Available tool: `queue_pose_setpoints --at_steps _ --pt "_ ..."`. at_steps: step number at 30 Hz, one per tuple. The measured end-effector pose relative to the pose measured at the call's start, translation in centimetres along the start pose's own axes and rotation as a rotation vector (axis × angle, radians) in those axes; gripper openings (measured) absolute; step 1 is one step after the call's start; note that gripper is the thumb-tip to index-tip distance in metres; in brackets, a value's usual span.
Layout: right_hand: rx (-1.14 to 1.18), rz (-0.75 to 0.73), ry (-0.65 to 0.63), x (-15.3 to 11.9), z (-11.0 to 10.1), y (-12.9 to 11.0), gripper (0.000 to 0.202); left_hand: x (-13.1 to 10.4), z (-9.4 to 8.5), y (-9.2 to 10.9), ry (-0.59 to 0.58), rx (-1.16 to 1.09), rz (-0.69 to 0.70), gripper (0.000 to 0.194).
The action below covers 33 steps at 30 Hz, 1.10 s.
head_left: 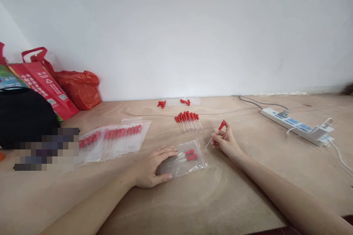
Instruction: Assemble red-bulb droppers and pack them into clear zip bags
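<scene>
My left hand lies flat, fingers stretched, over the left end of a clear zip bag on the wooden table. Inside that bag are two droppers with red bulbs and thin clear tubes. To the right of the bag, my right hand pinches a single dropper, its red bulb up and its tube slanting down to the left. Beyond the bag a fanned row of several loose droppers rests with bulbs pointing away from me.
Filled zip bags of droppers overlap at the left. Loose red bulbs and a flat bag lie near the wall. A power strip with cords is at right; a red shopping bag and a black item stand far left.
</scene>
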State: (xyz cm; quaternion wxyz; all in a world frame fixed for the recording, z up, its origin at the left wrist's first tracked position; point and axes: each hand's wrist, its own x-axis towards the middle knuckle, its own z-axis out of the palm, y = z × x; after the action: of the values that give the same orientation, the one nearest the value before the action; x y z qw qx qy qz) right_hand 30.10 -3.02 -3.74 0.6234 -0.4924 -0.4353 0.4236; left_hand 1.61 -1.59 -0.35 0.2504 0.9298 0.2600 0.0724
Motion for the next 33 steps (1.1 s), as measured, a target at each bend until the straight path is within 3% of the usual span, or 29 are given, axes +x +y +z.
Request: queue_pose_setpoints --at_steps 5,15,23,28,33 --pt "0.025 -0.031 0.082 0.0 1.2 0.3 0.067 0.0 0.2 -0.3 0.004 0.0 0.002 0.057" --pt "0.206 0.124 -0.084 -0.9 2.9 0.4 0.046 -0.2 0.3 -0.3 0.001 0.01 -0.068 0.064" --pt "-0.102 0.135 -0.289 -0.8 2.0 0.3 0.031 -0.1 0.2 -0.1 -0.012 0.032 -0.071 0.063" --pt "-0.101 0.088 -0.287 -1.0 2.1 0.5 0.033 -0.1 0.3 -0.2 -0.007 0.027 -0.07 0.065" --pt "-0.245 0.013 -0.327 -0.6 2.1 1.4 0.03 -0.2 0.3 -0.2 -0.015 0.044 -0.066 0.064"
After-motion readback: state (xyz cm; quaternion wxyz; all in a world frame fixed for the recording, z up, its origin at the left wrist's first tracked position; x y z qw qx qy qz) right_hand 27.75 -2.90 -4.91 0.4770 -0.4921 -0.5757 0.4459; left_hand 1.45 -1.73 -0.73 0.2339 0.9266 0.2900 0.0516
